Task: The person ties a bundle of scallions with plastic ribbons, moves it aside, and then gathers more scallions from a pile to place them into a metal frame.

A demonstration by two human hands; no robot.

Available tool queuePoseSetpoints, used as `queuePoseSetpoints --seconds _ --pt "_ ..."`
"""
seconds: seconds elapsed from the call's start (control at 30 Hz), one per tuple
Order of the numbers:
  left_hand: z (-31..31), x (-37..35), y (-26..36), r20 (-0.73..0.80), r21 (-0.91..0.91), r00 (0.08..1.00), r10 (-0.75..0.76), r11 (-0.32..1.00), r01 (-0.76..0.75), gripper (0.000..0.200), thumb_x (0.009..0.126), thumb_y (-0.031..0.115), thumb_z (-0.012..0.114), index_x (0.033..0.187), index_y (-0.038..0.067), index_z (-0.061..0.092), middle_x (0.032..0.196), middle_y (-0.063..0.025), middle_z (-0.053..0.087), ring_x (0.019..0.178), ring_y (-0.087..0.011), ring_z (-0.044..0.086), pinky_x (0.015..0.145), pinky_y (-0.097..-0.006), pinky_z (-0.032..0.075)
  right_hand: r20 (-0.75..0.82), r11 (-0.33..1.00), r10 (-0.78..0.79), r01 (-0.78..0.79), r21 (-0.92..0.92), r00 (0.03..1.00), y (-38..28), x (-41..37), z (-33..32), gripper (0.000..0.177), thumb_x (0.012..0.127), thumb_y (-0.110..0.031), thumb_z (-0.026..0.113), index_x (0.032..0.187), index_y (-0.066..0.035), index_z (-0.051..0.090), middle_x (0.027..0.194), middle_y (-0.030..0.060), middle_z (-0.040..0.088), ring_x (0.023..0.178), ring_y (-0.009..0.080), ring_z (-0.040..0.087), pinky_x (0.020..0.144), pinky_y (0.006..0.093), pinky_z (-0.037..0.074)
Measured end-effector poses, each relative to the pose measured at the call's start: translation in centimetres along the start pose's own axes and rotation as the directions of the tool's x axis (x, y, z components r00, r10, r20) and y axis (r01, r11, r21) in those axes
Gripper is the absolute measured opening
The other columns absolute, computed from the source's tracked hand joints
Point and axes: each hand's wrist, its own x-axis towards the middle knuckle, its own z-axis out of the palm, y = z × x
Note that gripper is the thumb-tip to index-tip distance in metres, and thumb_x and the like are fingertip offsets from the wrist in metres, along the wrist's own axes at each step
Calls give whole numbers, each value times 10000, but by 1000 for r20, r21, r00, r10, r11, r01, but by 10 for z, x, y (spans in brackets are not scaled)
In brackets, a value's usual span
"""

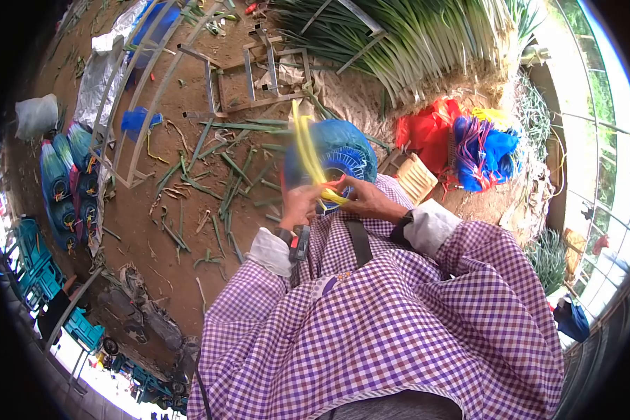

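A blue mesh bag with a gathered, rounded end stands in front of my body. Yellow strips rise over its left side, partly blurred by motion, and run down between my hands. My left hand is closed on the yellow strips at the near side of the bag. Close beside it, my right hand pinches the lower part of the same strips. A bit of orange-red shows between the fingers of both hands.
Long green onions lie piled at the top. Red mesh bags and blue mesh bags lie to the right. Metal frames stand beyond my hands. Filled teal bags lie at the left. Loose leaves litter the soil.
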Motion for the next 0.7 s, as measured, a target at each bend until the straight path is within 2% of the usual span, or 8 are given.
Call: queuePoseSetpoints --seconds 0.17,0.23,0.33,0.43,0.47,0.53,0.6,0.7 --pt "-1 5 1 -104 84 989 101 992 -92 80 910 96 698 947 29 676 581 98 457 395 8 304 353 -200 209 -27 907 17 -27 -421 999 48 -12 -27 253 886 -309 659 1010 -90 690 905 178 699 843 358 673 729 446 507" --pt "-24 36 -19 -311 128 922 230 971 -200 118 866 94 743 932 30 669 585 71 504 390 -8 350 345 -209 242 -195 894 71 -150 -423 978 111 -6 -41 280 875 -359 658 908 -87 714 834 168 697 759 360 669 665 456 502" --pt "-55 68 -36 -440 236 807 392 918 -317 165 823 90 771 923 18 662 618 35 563 392 -44 404 349 -236 288 -323 892 -54 -99 -441 945 152 -3 -61 305 869 -380 673 822 -83 725 758 171 684 720 357 678 630 463 500" --pt "-50 33 -12 -230 317 888 398 893 -318 176 825 101 769 911 5 650 678 22 606 462 -52 483 410 -230 363 -401 913 -23 -144 -383 916 144 0 -57 291 865 -367 677 873 -81 729 771 170 689 735 358 682 640 455 502" --pt "-56 38 -15 -142 499 837 528 769 -400 188 821 123 766 918 14 646 722 -27 650 575 -126 595 512 -288 456 -368 928 -50 -94 -362 929 135 0 -63 278 857 -348 680 893 -76 728 780 174 690 754 361 679 655 449 504" --pt "-46 10 3 -59 842 804 592 462 -278 198 831 160 748 939 27 650 739 -67 664 652 -181 637 585 -329 488 -325 933 -20 -100 -345 945 121 -1 -71 268 859 -333 674 891 -73 728 781 178 690 763 354 681 670 445 505" --pt "-42 -1 12 -13 985 759 650 138 -102 200 878 233 684 970 57 659 808 -137 679 761 -256 676 672 -389 516 -285 944 30 -121 -306 958 105 -7 -75 245 859 -294 676 915 -63 737 806 182 698 784 332 688 694 432 511" --pt "-29 -5 17 8 948 591 806 182 -262 282 988 293 557 989 25 644 875 -123 696 813 -242 676 740 -374 517 -203 967 13 -64 -246 979 69 -26 -72 246 862 -260 679 944 -36 739 842 179 710 791 317 695 696 411 516"
